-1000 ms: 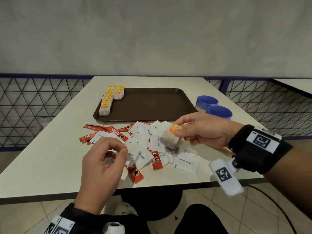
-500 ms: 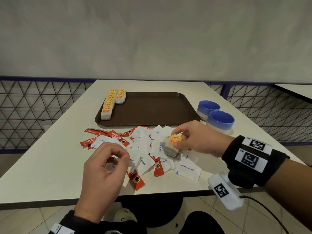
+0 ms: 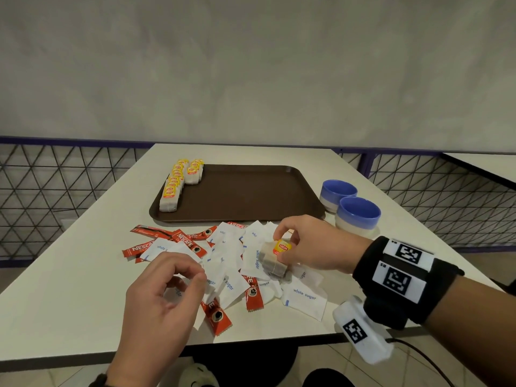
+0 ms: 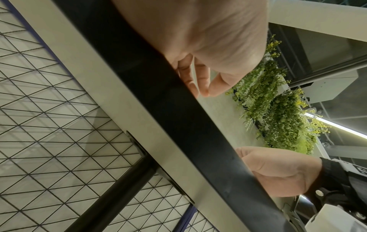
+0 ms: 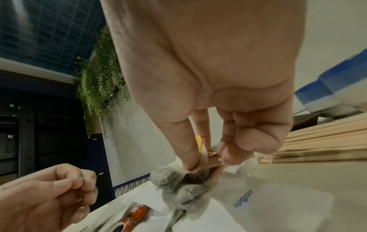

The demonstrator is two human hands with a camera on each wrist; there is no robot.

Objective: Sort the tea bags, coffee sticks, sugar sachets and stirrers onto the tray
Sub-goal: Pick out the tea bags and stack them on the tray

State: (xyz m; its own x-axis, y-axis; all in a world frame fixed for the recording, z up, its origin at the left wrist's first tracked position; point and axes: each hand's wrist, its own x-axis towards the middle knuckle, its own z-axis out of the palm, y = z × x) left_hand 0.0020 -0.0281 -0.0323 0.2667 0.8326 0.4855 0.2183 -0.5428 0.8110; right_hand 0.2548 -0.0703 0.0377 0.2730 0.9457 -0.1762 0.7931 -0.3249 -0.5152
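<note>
The left hand hovers low over the near left part of the heap, its fingers loosely curled with the thumb near the fingertips; it seems to hold nothing. Just beyond and to the right of it lie the flat white paper sugar sachets mixed with the red foil coffee sticks on the white table. The right hand pinches a small bundle of grey paper tea bags with a yellow tag directly above the heap. The step in hand appears to be the tea bags: the bundle must next travel forward and to the left, to the rows of yellow-tagged tea bags on the dark brown plastic tray. The tray has much bare room right of these rows. Its raised near rim must be cleared. Two blue ceramic cups stand just beyond the right hand, and pale wooden stirrers lie beside it.
</note>
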